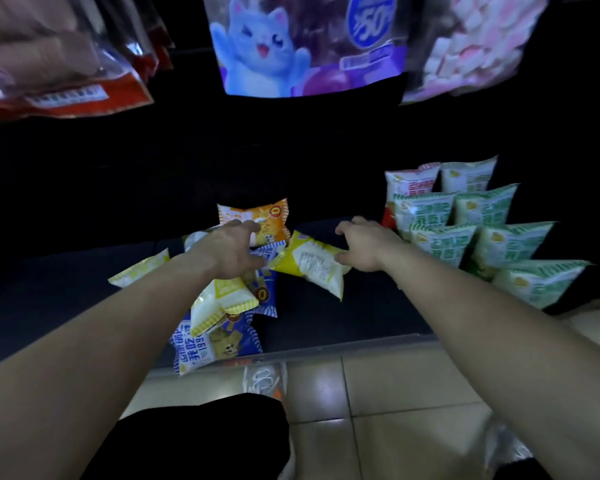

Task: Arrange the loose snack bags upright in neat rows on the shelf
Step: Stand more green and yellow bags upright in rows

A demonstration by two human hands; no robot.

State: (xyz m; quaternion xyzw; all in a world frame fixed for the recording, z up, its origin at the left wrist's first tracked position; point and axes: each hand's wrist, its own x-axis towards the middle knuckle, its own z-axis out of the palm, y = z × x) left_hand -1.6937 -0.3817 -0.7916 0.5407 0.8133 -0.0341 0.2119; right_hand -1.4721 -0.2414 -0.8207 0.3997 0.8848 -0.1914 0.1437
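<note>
Fingers of the right hand (369,244) clamp the end of a yellow bag (312,268), likely to stand it; the left hand (231,251) spreads its fingers over the loose heap (222,306) at the front edge of the shelf (361,320); green bags (499,244) stand in rows at its right end.

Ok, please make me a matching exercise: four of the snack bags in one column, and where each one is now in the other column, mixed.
1. green bags
2. orange bag
3. blue bag
4. yellow bag

A. lying at the front edge of the shelf
B. held by the right hand
C. upright in rows, far right
D. just beyond the left hand

Pairs: 1-C, 2-D, 3-A, 4-B
</note>
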